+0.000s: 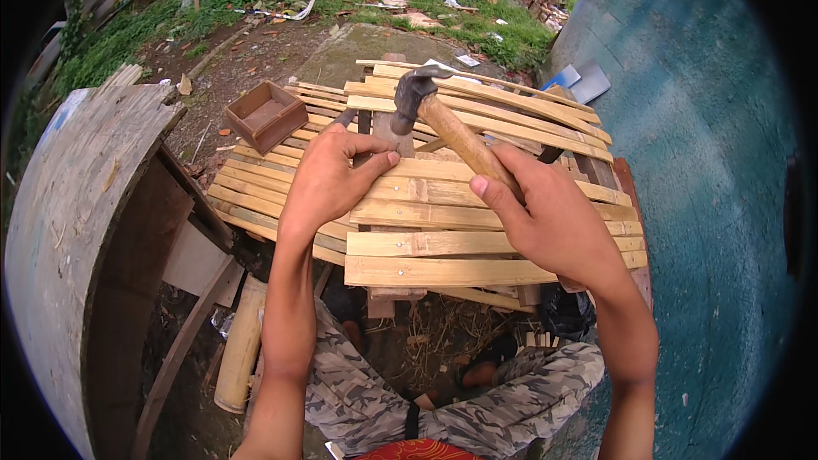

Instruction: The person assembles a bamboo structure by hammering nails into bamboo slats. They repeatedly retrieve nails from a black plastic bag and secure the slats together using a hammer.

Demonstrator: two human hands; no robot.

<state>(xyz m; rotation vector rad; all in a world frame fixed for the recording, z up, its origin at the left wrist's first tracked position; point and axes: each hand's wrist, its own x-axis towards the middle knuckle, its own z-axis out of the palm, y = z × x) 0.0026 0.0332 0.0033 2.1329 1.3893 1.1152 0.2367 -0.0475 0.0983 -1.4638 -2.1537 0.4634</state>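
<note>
Head view: several bamboo slats [443,243] nearest the person already show nail heads, while slats farther back lie loose and unfastened. The left hand [328,179] presses flat on a slat, fingers together. The right hand [545,213] grips a raised hammer [443,115] above the panel.

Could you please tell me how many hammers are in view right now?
1. The hammer is gripped in the right hand, its head raised over the bamboo slats. Others may lie hidden under the slats.
</note>
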